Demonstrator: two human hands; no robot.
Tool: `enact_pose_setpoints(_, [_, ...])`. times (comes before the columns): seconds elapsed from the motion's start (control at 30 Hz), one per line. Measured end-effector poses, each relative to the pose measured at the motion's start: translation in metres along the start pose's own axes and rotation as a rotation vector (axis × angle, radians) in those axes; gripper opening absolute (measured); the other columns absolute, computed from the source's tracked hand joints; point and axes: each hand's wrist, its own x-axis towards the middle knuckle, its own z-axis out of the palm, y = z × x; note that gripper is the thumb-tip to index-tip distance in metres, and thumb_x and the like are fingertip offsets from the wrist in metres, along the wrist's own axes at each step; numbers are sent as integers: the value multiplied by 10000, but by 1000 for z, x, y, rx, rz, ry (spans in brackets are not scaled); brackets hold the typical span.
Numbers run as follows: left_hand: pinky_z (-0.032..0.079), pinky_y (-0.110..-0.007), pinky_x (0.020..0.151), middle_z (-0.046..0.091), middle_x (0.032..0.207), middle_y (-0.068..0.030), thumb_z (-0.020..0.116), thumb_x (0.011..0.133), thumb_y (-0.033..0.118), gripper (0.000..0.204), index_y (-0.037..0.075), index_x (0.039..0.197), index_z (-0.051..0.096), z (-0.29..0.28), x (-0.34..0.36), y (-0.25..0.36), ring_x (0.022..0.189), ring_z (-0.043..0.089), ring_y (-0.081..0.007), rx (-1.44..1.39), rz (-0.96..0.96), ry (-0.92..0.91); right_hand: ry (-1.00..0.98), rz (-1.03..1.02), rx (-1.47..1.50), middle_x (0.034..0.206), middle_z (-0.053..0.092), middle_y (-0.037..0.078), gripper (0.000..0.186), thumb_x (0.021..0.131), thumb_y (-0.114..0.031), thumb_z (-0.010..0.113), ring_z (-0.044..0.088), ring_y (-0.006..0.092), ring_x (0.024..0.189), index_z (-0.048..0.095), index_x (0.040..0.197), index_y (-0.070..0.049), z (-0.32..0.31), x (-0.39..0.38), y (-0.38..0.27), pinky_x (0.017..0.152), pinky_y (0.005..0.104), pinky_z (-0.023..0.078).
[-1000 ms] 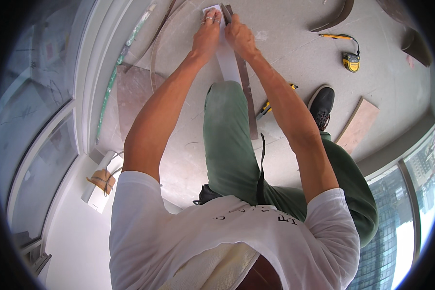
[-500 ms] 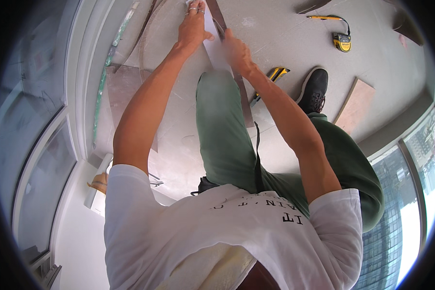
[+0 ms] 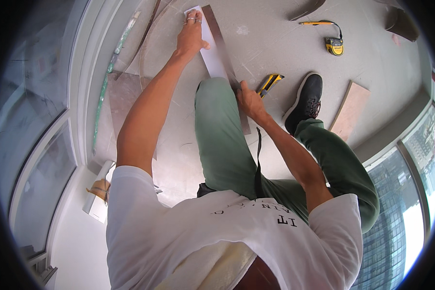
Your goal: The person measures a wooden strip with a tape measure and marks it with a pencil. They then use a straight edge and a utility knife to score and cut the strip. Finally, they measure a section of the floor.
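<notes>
My left hand (image 3: 191, 37) lies over a long white strip (image 3: 210, 60), pressing it down with fingers stretched and the thumb apart. Rings show on its fingers. Along the strip's right side runs a long dark brown board (image 3: 221, 48) on the floor. My bent knee in green trousers (image 3: 218, 104) covers the strip's near end. My right hand (image 3: 251, 100) is closed low beside the brown board, right of the knee. Something dark shows at its fingertips, too small to name. Just right of that hand a yellow and black utility knife (image 3: 270, 85) lies on the floor.
A yellow tape measure (image 3: 334, 46) and a pencil (image 3: 316, 22) lie farther right. Near my black shoe (image 3: 305, 101) is a pinkish board (image 3: 350, 111). Thin brown sheet pieces (image 3: 125, 92) lie at left beside the window wall. Curved brown offcuts (image 3: 402, 25) sit at the far right.
My right hand has slid toward me along the brown board, from beside the strip to beside my knee. My left hand stays pressed on the white strip.
</notes>
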Motion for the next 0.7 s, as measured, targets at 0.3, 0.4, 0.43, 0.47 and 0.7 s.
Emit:
enact_pose_setpoints(0.3, [480,-394,1102,273,1614,-118,898,620,98,1081,34,1537,329,0,1,0,1468,337,-316,-9,-36,-25,224,-38,118,791,675,284,233,992,-228,489,663,496,764,418,1106,-37,-56,178,-83,690,598,515])
enact_pose_setpoints(0.4, [487,-394,1093,261,1623,-100,924,584,124,1148,46,1550,307,7,3,-7,1442,376,-297,25,-29,-6,261,-53,130,787,662,324,212,971,-206,496,655,521,750,435,1055,-21,-49,198,-89,678,594,526])
enact_pose_setpoints(0.43, [490,-394,1090,253,1627,-91,945,557,144,1197,52,1557,294,10,4,-10,1430,396,-288,42,-25,5,282,-58,129,779,662,321,209,970,-207,495,654,520,737,437,1054,-24,-47,203,-90,664,595,527])
enact_pose_setpoints(0.47, [491,-396,1088,253,1627,-90,945,557,147,1198,54,1558,293,10,4,-10,1430,396,-288,33,-21,8,302,-61,127,772,661,319,207,970,-207,493,653,519,724,438,1053,-26,-45,206,-91,649,597,528])
enact_pose_setpoints(0.7, [489,-414,1085,253,1625,-95,941,565,144,1194,50,1559,286,10,3,-12,1429,399,-300,7,-5,22,375,-65,93,766,664,309,191,964,-219,493,652,515,717,452,1044,-51,-36,218,-88,644,603,531])
